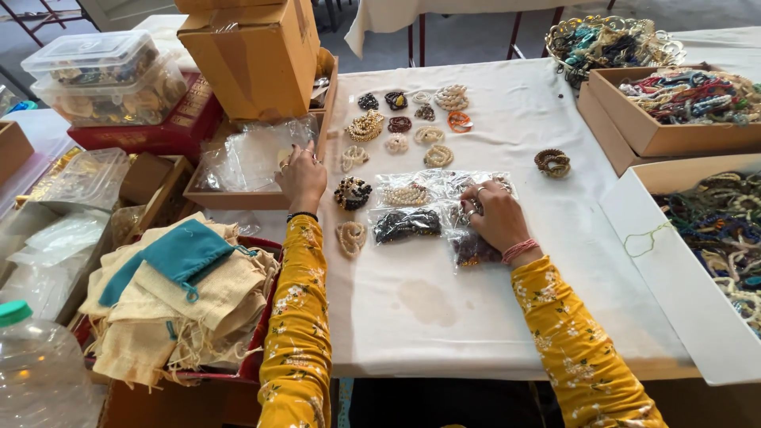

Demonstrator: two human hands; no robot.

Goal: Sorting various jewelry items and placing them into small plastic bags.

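White cloth: the table cloth [476,309] is bare in front of the person, from the bags down to the near edge at 6 o'clock, with only a faint stain [426,301] on it.
Right edge: a white box [674,277] and a cardboard box [658,135], both full of beads, stand close at 3 o'clock, so little room is there.
Left edge: a cardboard tray [230,198] of clear bags at 10 o'clock and a pile of cloth pouches [182,293] at 8 o'clock close that side.
Far side: loose bracelets [412,123] lie in rows at 12 o'clock.
Right hand: the right hand [495,215] lies palm down on the plastic bags [428,208], fingers bent and pressing the right bag; whether it pinches the bag, I cannot tell.
Left hand: the left hand [301,176] reaches into the tray at 11 o'clock; its fingertips are hidden among the clear bags, so the grip cannot be told.
Bags: they lie flat between both hands, with dark and pale bracelets inside; a dark beaded bracelet [352,192] lies just beside their left end, near the left hand.
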